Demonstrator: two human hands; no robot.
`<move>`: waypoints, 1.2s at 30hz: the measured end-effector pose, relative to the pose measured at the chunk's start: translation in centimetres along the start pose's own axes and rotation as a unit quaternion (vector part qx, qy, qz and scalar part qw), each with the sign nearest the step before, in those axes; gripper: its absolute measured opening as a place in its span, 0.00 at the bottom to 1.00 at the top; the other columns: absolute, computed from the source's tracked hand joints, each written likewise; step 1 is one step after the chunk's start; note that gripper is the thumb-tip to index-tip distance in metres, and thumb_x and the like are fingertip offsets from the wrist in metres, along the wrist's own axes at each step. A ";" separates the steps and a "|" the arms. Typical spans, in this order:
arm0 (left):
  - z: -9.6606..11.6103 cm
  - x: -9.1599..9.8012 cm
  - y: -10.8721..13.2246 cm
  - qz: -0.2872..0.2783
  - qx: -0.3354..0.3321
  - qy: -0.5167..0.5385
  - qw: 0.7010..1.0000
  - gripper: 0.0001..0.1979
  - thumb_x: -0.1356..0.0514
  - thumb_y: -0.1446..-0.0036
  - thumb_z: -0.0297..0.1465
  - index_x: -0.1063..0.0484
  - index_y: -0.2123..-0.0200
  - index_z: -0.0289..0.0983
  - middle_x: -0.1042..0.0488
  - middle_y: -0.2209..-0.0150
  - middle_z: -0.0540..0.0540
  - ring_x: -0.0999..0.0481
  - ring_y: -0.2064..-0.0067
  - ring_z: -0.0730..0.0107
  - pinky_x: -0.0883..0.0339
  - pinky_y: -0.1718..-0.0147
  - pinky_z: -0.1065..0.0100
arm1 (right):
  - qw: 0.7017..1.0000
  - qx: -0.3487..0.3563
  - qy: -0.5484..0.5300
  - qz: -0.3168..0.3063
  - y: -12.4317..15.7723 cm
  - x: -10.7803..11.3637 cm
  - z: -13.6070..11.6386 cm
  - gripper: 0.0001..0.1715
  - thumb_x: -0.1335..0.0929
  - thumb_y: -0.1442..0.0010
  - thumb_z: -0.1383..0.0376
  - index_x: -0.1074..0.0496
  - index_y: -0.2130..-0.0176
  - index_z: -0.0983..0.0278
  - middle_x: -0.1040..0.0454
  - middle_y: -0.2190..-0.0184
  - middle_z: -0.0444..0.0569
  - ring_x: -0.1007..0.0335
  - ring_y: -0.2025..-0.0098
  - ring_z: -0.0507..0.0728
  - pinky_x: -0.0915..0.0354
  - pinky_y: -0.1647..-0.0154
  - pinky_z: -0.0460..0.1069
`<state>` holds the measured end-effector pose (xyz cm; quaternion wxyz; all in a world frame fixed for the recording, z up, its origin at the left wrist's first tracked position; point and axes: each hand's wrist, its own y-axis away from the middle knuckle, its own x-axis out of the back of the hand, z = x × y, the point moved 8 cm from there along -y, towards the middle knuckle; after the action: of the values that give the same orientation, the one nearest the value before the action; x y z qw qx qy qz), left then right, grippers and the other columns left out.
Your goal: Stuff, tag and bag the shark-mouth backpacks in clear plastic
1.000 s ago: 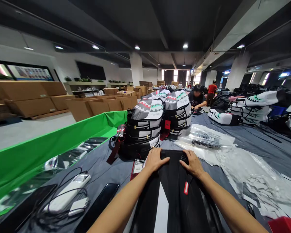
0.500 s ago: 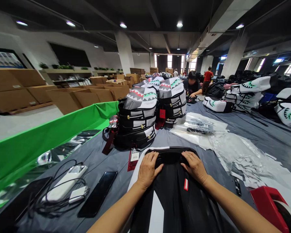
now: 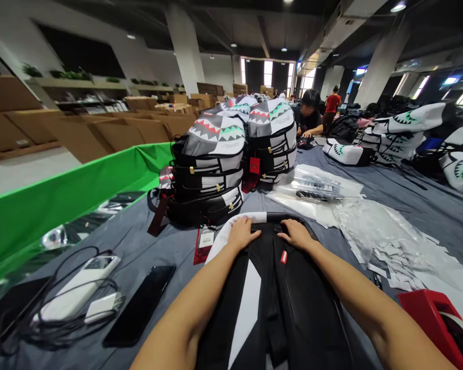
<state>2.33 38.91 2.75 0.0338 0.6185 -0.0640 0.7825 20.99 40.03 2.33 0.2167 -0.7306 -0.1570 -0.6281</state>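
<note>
A black and white backpack [image 3: 308, 308] lies before me with its strap side up and a small red label [image 3: 284, 257] near the top. My left hand [image 3: 239, 234] is closed over its top left edge, fingers folded over the rim and thumb pointing inward. On the top right edge, my right hand [image 3: 296, 234] grips in the same way, thumb toward the middle. Some fingertips are hidden beyond the rim. A red hang tag with a white barcode sticker [image 3: 206, 240] lies just left of the backpack.
Stacked shark-mouth backpacks [image 3: 212, 169] stand beyond my hands. At left are a phone [image 3: 141, 303], a white power bank [image 3: 79, 288] and tangled cables. On the right are clear plastic bags [image 3: 370, 226] and a red tape dispenser [image 3: 428, 308]. A person [image 3: 310, 115] works across the table.
Both arms now stretch further forward, and more of the backpack's straps shows below my hands. The hands stay on its top edge. My view has tilted down and shifted slightly.
</note>
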 end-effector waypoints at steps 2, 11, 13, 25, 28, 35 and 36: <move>0.9 0.8 0.3 -0.004 0.009 -0.003 1.000 0.29 0.48 0.34 0.47 0.27 0.47 0.29 0.28 0.46 0.30 0.30 0.43 0.44 0.38 0.43 0.51 | 1.000 -0.012 0.011 0.004 -0.9 -0.3 0.5 0.25 0.33 0.33 0.50 0.31 0.46 0.65 0.26 0.51 0.58 0.29 0.50 0.64 0.34 0.49 0.56; 6.6 -2.8 5.7 -0.111 -0.013 0.056 0.992 0.36 0.56 0.33 0.54 0.53 0.28 0.44 0.60 0.26 0.34 0.67 0.26 0.41 0.61 0.33 0.39 | 0.999 -0.031 0.033 0.026 -1.4 -0.3 0.3 0.23 0.37 0.30 0.56 0.33 0.42 0.66 0.28 0.48 0.61 0.32 0.46 0.66 0.37 0.45 0.59; 6.3 -3.4 5.4 -0.086 -0.017 0.047 0.995 0.34 0.53 0.33 0.52 0.52 0.28 0.47 0.61 0.26 0.36 0.68 0.27 0.41 0.61 0.33 0.39 | 0.999 -0.021 0.035 0.025 -1.0 0.9 0.4 0.18 0.36 0.32 0.64 0.31 0.43 0.62 0.29 0.46 0.56 0.32 0.45 0.62 0.37 0.43 0.55; 6.1 -4.8 5.1 -0.045 -0.061 0.036 0.996 0.35 0.56 0.34 0.55 0.52 0.29 0.48 0.59 0.26 0.35 0.68 0.27 0.37 0.60 0.33 0.36 | 0.978 -0.054 0.103 -0.175 -7.9 1.3 6.9 0.32 0.19 0.61 0.67 0.24 0.54 0.61 0.22 0.55 0.54 0.25 0.51 0.65 0.34 0.57 0.49; 6.2 -4.6 4.4 -0.051 -0.062 0.040 0.996 0.36 0.56 0.34 0.57 0.51 0.29 0.49 0.59 0.26 0.36 0.68 0.27 0.37 0.61 0.34 0.34 | 0.968 -0.065 0.123 -0.210 -9.3 0.2 7.3 0.34 0.18 0.64 0.63 0.22 0.55 0.60 0.21 0.55 0.53 0.24 0.52 0.66 0.32 0.60 0.49; 6.5 -4.1 5.2 -0.041 -0.071 0.074 0.994 0.36 0.56 0.35 0.58 0.49 0.30 0.52 0.60 0.26 0.39 0.69 0.26 0.41 0.63 0.32 0.38 | 0.967 -0.014 0.155 -0.200 -6.0 2.3 4.8 0.29 0.18 0.59 0.63 0.22 0.56 0.63 0.20 0.56 0.58 0.24 0.49 0.68 0.32 0.53 0.52; 6.9 -4.3 5.5 -0.042 -0.088 0.079 0.992 0.36 0.55 0.36 0.59 0.49 0.30 0.53 0.61 0.26 0.39 0.69 0.26 0.41 0.63 0.32 0.38 | 0.967 -0.010 0.158 -0.198 -5.0 2.5 4.9 0.26 0.18 0.58 0.61 0.21 0.58 0.63 0.19 0.57 0.58 0.23 0.50 0.69 0.32 0.53 0.52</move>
<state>9.27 32.62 -0.17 0.1264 0.5513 -0.1039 0.8181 23.00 46.73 4.84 0.1029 -0.5786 -0.2555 -0.7676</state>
